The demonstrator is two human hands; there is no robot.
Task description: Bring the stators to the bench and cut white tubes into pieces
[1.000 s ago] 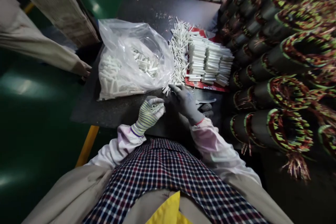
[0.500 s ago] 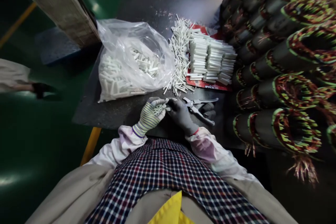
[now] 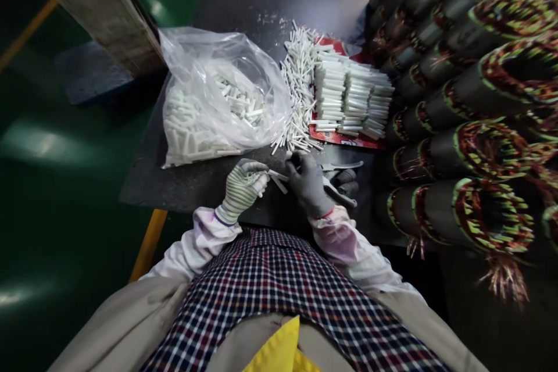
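Since half a second ago the hands have parted, and two short white tubes [image 3: 278, 182] now show in the gap between them. Left hand [image 3: 241, 190], in a striped glove, is curled closed around a small bundle of tubes, seemingly gripped near the body to keep them together. Right hand [image 3: 307, 183], in a grey glove, has its fingers bent inward with a narrow opening; whether it pinches a tube I cannot tell. Beyond the left hand stands an open clear plastic bag [image 3: 196, 64] of tubes; beyond the right lies a loose heap [image 3: 296, 90], probably spread within easy reach. Farther right, neat stacked rows [image 3: 329, 96] rest on a red printed sheet [image 3: 342, 138], perhaps to keep them tidy. Pliers [image 3: 342, 167] lie just right of the right hand, partly hidden by it, with wound stators [image 3: 436, 212] farther out
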